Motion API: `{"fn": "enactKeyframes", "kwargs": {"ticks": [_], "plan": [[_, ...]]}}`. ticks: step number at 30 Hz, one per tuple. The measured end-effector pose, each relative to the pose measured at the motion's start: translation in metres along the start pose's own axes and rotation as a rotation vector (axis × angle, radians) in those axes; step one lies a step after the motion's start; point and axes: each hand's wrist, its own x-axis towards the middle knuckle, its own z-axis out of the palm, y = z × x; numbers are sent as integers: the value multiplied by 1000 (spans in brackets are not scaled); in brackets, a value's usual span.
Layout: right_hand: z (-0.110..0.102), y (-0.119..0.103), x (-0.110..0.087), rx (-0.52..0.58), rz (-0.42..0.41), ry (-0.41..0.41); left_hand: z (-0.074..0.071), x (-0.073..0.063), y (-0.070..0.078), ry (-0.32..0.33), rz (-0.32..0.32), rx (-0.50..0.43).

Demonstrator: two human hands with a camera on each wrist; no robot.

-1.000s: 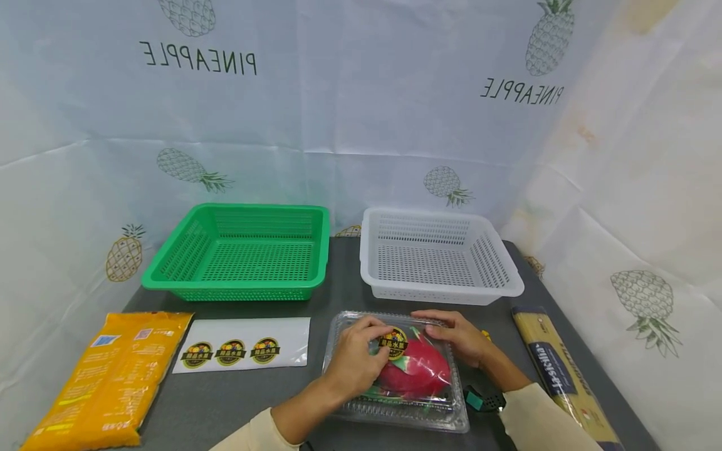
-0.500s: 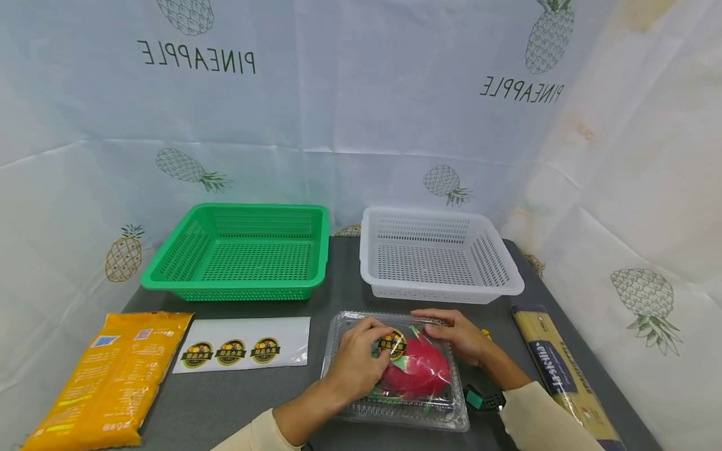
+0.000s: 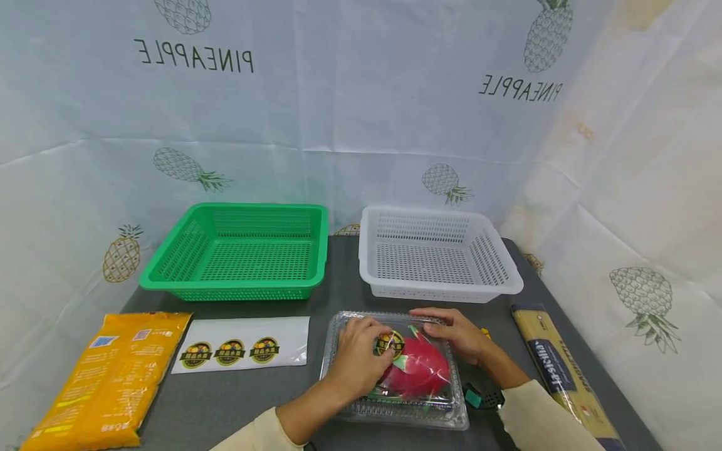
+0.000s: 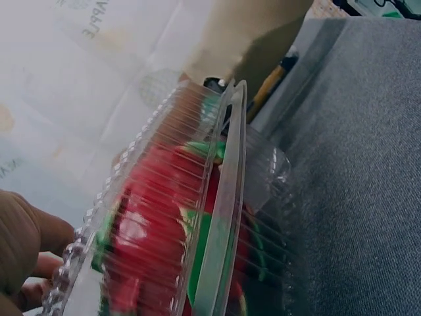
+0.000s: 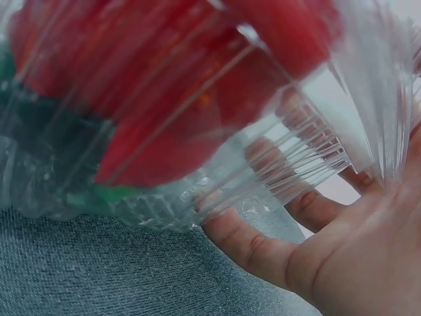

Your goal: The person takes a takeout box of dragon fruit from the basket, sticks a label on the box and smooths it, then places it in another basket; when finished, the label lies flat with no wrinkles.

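A clear plastic clamshell container [image 3: 406,418] stands at the front of the table, a red dragon fruit [image 3: 420,369] with green tips inside it. Over its lid, my left hand [image 3: 358,357] pinches the left edge of a round black-and-gold sticker [image 3: 392,344] between thumb and bent fingers. The sticker overlaps the fruit's upper left. My right hand [image 3: 459,338] grips the container's far right corner. Close up in the right wrist view, fingers [image 5: 250,247] of that hand lie along the container's ribbed side. The left wrist view has the dragon fruit [image 4: 154,224] behind the ribbed plastic wall.
A white sheet [image 3: 282,322] with several similar round stickers lies left of the container, beside an orange packet [image 3: 109,382]. Behind stand a green basket [image 3: 234,285] and a white basket [image 3: 440,291]. A pasta packet [image 3: 558,369] lies along the right edge.
The sticker has shifted slightly left and toward me with my left hand's fingertips. My right hand and the container stay nearly in place.
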Motion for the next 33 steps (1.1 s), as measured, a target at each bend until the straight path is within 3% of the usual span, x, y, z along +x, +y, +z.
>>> {"fn": "enactKeyframes", "kwargs": {"ticks": [8, 33], "plan": [[-1, 3, 0, 0, 2, -10, 4, 4, 4, -2, -62, 80], [-2, 1, 1, 18, -9, -19, 9, 19, 9, -18, -139, 208]]}}
